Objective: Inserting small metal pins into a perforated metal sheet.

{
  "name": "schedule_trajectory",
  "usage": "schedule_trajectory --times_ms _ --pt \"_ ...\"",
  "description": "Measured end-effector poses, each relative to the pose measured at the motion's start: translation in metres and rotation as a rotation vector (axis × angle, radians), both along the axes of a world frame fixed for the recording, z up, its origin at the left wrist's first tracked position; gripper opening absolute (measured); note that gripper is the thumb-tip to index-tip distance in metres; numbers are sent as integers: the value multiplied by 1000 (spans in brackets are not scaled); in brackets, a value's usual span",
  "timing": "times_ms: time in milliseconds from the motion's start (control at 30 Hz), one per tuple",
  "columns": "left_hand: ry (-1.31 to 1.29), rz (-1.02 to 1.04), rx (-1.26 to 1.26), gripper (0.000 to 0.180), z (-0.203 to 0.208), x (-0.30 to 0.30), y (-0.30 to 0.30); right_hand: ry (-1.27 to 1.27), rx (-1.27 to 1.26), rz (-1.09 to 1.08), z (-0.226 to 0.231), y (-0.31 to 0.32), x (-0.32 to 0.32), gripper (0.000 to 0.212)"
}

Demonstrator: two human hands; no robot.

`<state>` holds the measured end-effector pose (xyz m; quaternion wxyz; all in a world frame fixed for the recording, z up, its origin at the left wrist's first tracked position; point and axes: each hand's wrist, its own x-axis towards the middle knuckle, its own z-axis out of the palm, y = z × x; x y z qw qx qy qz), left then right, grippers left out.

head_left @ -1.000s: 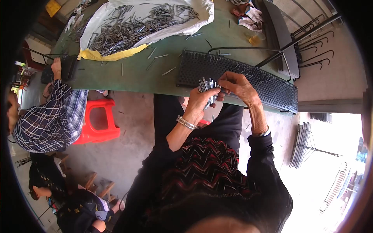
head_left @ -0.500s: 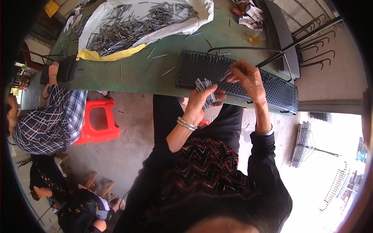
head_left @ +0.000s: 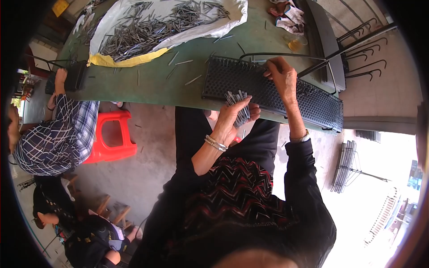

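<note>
Left hand gripping a bundle, right hand over the perforated rack

On my feed, the left hand is curled around a bundle of slim grey metal rods, thumb across the front and fingers behind. The rods' upper ends fan out above the thumb; I judge that this loose clasp holds the group together while leaving those ends within easy reach. The bundle sits just off the near edge of the green tabletop, in front of a long black metal rack with a perforated top.

The right hand is over that rack, its fingers bent together and pointing down toward the far side. I cannot tell from here whether they pinch a rod or touch the metal.

The rack lies along the table's near edge, directly before the wearer, probably so both hands can work without stretching. Farther back, a heap of similar rods lies on a white sheet with a yellow border. Its raised rim seems meant to contain them, though I see several strays on the green surface.
</note>
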<state>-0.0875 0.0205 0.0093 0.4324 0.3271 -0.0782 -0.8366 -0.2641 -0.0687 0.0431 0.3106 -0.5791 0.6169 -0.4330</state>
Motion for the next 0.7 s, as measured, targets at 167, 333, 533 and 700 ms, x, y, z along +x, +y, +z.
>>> schedule_trajectory --times_ms 167,333,533,700 --pt "51 -37 0 33 0 -2 2 85 -32 -6 0 0 0 12" --pt "103 -54 -7 35 -3 -4 3 119 -65 24 -5 -1 0 12" --pt "103 34 21 24 0 -5 6 222 -48 76 7 -2 1 13" --pt "-25 9 20 15 7 -3 6 336 -62 206 -2 -10 -7 12"
